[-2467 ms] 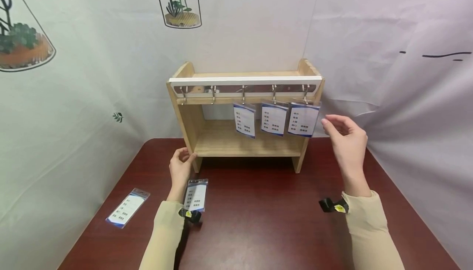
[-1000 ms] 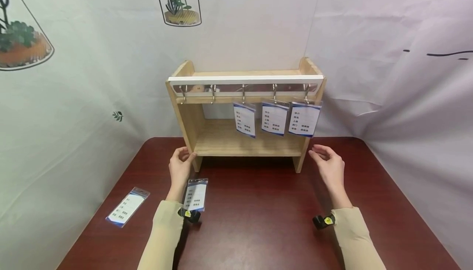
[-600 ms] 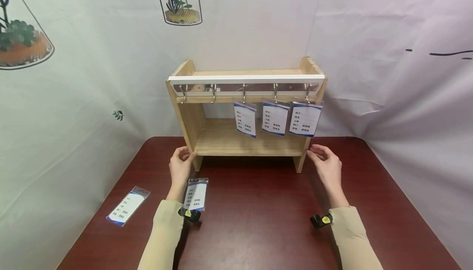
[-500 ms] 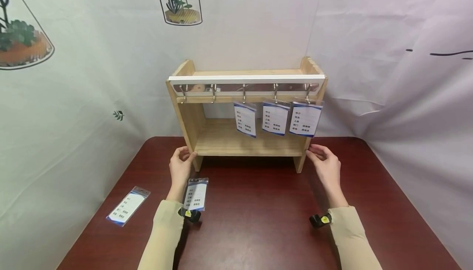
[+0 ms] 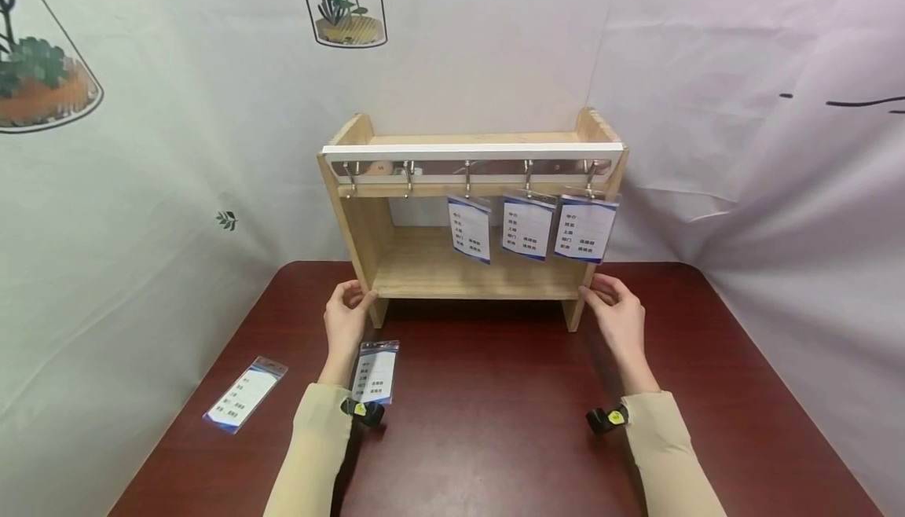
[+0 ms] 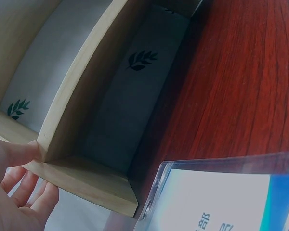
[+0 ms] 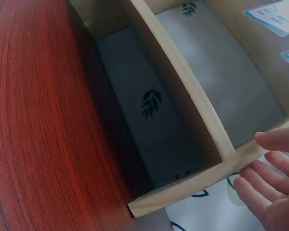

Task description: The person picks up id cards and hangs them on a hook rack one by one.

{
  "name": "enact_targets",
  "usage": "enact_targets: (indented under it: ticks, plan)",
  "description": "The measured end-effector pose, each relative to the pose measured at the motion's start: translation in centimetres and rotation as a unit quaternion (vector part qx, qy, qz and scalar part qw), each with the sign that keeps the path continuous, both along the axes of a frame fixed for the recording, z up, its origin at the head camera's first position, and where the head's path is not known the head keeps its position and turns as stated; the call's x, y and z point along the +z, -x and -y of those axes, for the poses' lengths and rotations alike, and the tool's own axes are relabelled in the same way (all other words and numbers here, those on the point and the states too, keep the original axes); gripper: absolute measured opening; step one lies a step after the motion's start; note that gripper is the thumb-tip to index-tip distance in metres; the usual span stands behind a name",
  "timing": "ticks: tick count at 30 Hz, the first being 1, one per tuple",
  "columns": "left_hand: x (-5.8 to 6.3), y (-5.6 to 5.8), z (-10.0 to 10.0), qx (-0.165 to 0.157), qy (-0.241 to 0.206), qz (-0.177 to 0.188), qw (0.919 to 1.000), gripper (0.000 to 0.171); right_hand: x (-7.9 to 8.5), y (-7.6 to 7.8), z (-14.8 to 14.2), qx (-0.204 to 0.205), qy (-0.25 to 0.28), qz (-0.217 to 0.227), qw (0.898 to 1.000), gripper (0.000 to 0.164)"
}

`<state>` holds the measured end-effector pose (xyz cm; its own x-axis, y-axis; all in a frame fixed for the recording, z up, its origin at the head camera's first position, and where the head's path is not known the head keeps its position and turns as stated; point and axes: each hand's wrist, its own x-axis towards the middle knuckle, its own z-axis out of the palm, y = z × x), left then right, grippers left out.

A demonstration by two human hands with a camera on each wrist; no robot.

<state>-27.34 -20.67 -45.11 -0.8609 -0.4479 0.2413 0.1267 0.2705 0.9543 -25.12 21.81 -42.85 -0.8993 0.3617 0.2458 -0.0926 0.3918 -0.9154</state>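
A light wooden shelf (image 5: 474,285) stands on the table, a white hook rail (image 5: 472,152) along its upper front. My left hand (image 5: 344,327) grips the shelf's left side panel low down, thumb on the front edge and fingers outside, as the left wrist view shows. On the other side my right hand (image 5: 618,320) holds the right side panel (image 7: 183,187) at about the same height, thumb over its edge. Three badge holders hang from hooks: a right one (image 5: 586,228), a middle one (image 5: 527,225) and a left one (image 5: 470,229).
Beside my left wrist lies a badge holder (image 5: 375,374), partly covered by the wrist camera. Another badge holder (image 5: 245,397) lies farther left on the dark red table (image 5: 481,438). The two leftmost hooks (image 5: 408,179) carry no badge. Pale printed cloth (image 5: 481,45) stands behind and at both sides.
My right hand has come down from beside the right hanging badge holder to the right side panel and closed in on it. The left hand stays on the left panel.
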Motion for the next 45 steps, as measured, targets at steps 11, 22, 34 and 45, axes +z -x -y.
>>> enact_targets:
  ticks: [11, 22, 34, 45]
  plan:
    - [-0.4, -0.2, -0.1, 0.000, -0.003, 0.001, 1.0000, 0.036, -0.9, 0.6, 0.8, -0.022, 0.004, -0.011, 1.000, 0.045]
    - [-0.8, -0.8, 0.5, 0.012, 0.000, 0.007, 0.9999, 0.036, -2.4, 1.4, 1.9, -0.017, 0.017, -0.007, 1.000, 0.050]
    - [-0.5, -0.4, 0.7, 0.007, -0.004, 0.012, 0.9999, 0.037, -3.0, 1.5, 2.1, -0.005, 0.052, -0.006, 0.999, 0.050]
    - [-0.1, 0.0, 0.0, 0.001, 0.000, 0.006, 1.0000, 0.036, -2.6, 1.3, 1.6, -0.016, 0.065, -0.011, 0.998, 0.051]
